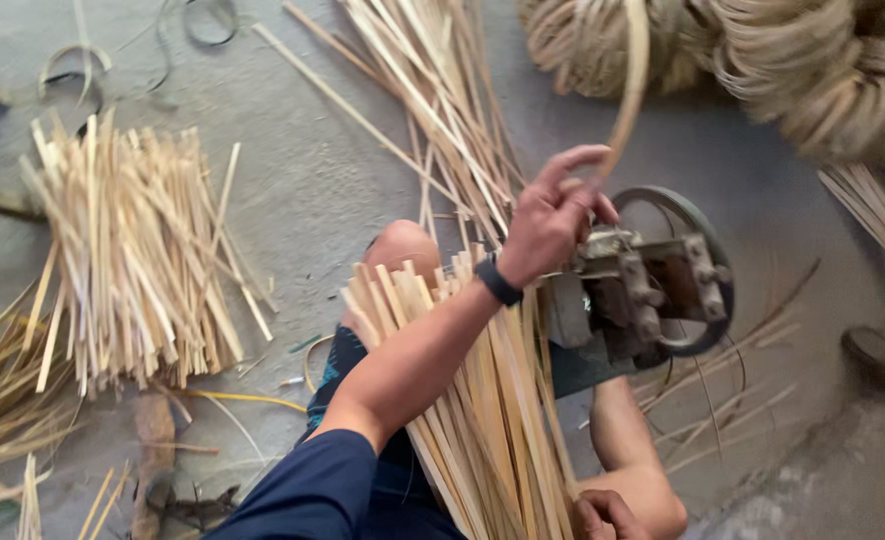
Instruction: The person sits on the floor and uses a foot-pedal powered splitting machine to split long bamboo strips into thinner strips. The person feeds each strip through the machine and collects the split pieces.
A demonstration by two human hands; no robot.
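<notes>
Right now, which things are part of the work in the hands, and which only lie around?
In use:
left hand pinching a curved cane strip
metal machine
strip bundle on the lap
right hand low by that bundle

Lying about:
cut strip pile
cane coils
loose loops

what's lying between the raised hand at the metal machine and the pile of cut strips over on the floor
In the head view, between the left hand and the floor pile of strips lie the person's bent knee and bare grey floor.

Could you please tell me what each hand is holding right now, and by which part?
The left hand pinches a curved cane strip at its lower end, above the small metal machine. The right hand rests by the strip bundle; its grip cannot be told.
</notes>
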